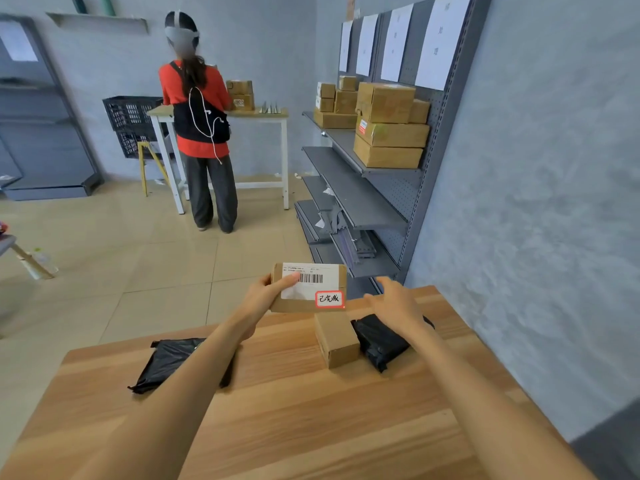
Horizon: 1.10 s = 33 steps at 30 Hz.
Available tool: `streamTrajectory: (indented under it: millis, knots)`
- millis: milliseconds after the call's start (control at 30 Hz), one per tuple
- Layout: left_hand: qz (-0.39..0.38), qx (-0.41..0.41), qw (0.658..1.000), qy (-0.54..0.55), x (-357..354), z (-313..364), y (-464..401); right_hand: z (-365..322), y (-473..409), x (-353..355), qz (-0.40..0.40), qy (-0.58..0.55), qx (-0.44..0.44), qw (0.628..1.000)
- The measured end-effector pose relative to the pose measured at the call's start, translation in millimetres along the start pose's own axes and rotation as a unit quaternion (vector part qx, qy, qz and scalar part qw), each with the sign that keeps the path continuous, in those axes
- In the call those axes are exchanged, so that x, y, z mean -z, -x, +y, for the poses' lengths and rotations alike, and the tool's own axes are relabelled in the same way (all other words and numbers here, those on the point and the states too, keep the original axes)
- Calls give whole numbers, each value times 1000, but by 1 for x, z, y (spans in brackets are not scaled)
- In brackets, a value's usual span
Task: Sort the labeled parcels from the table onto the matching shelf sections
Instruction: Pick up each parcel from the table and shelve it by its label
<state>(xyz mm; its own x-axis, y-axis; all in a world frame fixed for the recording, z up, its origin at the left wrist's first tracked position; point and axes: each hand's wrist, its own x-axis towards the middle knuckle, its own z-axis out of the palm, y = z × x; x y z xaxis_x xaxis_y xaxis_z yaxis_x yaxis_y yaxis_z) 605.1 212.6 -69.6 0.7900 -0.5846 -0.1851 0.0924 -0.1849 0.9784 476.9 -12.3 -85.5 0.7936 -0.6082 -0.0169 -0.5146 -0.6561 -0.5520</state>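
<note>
Cardboard parcel [309,287], held above the table's [277,410] far edge, lies with its long axis running left to right and its labelled face toward the camera. Left hand [265,295] grips its left end, thumb on the label. Right hand [394,304] hovers just right of it, fingers relaxed and holding nothing.

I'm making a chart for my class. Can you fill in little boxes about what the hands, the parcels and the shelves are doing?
left hand: left hand grips the labeled cardboard parcel above the table edge
right hand: right hand open, holding nothing
on wooden table: small cardboard box, two black poly mailers
shelf unit: stacked cardboard boxes on top shelf, lower shelves hold no parcels
</note>
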Motion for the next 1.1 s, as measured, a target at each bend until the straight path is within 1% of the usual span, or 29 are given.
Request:
streamTrajectory:
  millis: [100,167,233,367,500,567,767,933,1100]
  knots:
    - [4,11,1000,-7,-15,3,-2,17,6,2,16,114,43,992]
    - [-4,20,1000,-7,-25,6,-3,28,12,4,30,161,65,984]
    - [-20,31,999,-10,-35,7,-2,38,20,10,45,177,66,981]
    - [-67,28,997,-32,-57,19,3,48,40,31,88,209,61,972]
    - [-126,15,991,-39,-76,35,9,52,67,62,138,243,20,960]
    - [-140,17,989,-38,-85,40,13,53,86,74,162,257,-3,953]
    - [-218,8,976,-26,-119,56,40,53,154,104,201,272,-87,937]
    - [-313,-14,949,-20,-167,68,77,64,229,129,239,295,-161,911]
    - [-413,-31,910,-21,-225,88,128,79,310,166,282,308,-237,877]
